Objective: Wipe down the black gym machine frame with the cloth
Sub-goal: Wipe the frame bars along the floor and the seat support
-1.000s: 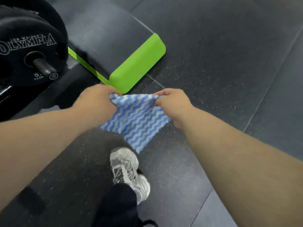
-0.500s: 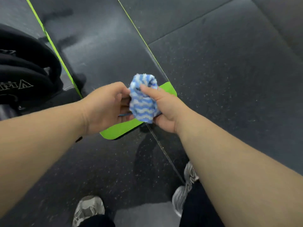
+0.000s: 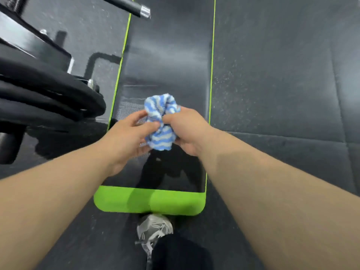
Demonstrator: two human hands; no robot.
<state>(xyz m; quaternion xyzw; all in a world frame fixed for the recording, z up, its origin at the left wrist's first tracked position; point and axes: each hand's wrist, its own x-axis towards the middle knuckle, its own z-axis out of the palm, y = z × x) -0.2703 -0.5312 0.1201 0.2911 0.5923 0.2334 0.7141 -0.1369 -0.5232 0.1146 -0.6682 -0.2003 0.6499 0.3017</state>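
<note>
Together, right hand and, seemingly, left hand grip one balled cloth.

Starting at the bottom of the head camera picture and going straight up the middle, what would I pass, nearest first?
Grey shoe → green end of the bench pad → bunched cloth, gripped by the left hand and right hand → black bar with a chrome tip.
</note>
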